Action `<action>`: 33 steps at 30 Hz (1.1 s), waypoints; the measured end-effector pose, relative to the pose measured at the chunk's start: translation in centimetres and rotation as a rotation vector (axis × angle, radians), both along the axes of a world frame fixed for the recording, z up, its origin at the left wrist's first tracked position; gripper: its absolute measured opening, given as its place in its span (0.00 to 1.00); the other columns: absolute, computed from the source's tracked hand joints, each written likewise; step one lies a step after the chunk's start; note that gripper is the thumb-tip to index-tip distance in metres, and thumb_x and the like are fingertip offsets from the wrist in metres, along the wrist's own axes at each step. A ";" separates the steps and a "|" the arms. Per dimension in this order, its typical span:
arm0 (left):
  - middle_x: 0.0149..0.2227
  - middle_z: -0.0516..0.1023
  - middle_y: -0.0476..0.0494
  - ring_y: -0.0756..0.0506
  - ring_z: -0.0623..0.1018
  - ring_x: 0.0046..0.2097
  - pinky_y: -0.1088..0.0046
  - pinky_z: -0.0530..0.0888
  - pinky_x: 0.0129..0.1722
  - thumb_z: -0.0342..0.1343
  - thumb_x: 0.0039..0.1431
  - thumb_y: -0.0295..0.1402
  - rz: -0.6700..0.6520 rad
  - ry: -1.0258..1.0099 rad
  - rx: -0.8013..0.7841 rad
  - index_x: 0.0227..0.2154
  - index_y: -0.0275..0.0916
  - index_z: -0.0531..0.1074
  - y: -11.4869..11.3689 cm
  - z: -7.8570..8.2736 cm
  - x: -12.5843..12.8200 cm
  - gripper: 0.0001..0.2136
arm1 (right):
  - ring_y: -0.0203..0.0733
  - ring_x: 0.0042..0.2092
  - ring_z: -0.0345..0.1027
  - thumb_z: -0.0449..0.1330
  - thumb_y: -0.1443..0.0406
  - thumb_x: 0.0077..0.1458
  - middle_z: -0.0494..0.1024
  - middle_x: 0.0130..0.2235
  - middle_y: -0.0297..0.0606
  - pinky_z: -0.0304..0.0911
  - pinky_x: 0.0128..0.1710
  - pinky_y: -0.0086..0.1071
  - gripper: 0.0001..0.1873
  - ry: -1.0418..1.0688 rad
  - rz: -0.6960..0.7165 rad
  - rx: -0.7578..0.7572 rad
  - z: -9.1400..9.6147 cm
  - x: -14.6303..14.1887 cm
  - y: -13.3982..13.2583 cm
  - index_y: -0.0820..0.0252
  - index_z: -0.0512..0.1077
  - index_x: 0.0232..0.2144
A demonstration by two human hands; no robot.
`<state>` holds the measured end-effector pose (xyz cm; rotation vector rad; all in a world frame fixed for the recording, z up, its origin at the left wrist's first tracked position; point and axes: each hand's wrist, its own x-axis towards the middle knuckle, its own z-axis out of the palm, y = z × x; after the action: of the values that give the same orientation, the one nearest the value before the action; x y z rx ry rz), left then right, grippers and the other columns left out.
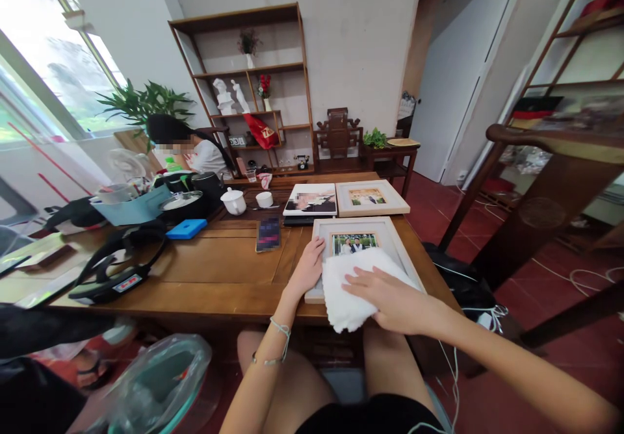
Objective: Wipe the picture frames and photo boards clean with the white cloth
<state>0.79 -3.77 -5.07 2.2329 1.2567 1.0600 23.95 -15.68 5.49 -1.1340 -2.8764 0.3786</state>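
A white-framed photo lies flat near the front edge of the wooden table. My left hand rests on the frame's left edge, fingers curled over it, holding it in place. My right hand lies flat with fingers stretched out on a white cloth, pressing it onto the lower part of the frame. The cloth hangs a little over the table's edge above my knees.
Behind lie a second framed photo, a frameless picture and a phone. Headphones, a blue box, cups and a pot crowd the left. A person sits at the far end. A lined bin stands lower left.
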 end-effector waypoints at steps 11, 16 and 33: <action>0.61 0.67 0.33 0.40 0.61 0.66 0.52 0.56 0.66 0.43 0.66 0.32 0.026 -0.045 -0.026 0.55 0.35 0.69 -0.3 0.4 0.4 0.19 | 0.67 0.65 0.47 0.56 0.70 0.50 0.59 0.63 0.63 0.50 0.60 0.59 0.28 -0.084 -0.324 0.241 -1.9 -2.7 6.1 0.76 0.68 0.54; 0.61 0.67 0.35 0.41 0.61 0.66 0.57 0.59 0.65 0.41 0.68 0.37 0.032 -0.054 -0.055 0.54 0.36 0.71 -0.4 0.7 0.5 0.19 | 0.62 0.62 0.57 0.55 0.68 0.51 0.69 0.58 0.60 0.58 0.58 0.53 0.23 -0.016 -0.191 0.230 -1.9 -5.4 3.1 0.73 0.72 0.49; 0.62 0.65 0.33 0.38 0.59 0.67 0.50 0.56 0.66 0.46 0.63 0.29 -0.006 0.069 0.022 0.56 0.35 0.68 -0.4 0.6 0.3 0.19 | 0.57 0.65 0.51 0.52 0.78 0.43 0.64 0.62 0.49 0.48 0.62 0.55 0.39 0.098 -0.311 0.266 -2.5 2.2 11.5 0.64 0.63 0.61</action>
<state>1.07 -4.13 -4.44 2.3068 1.2718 1.0071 26.11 -4.18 2.94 -1.4310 -2.5129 0.0370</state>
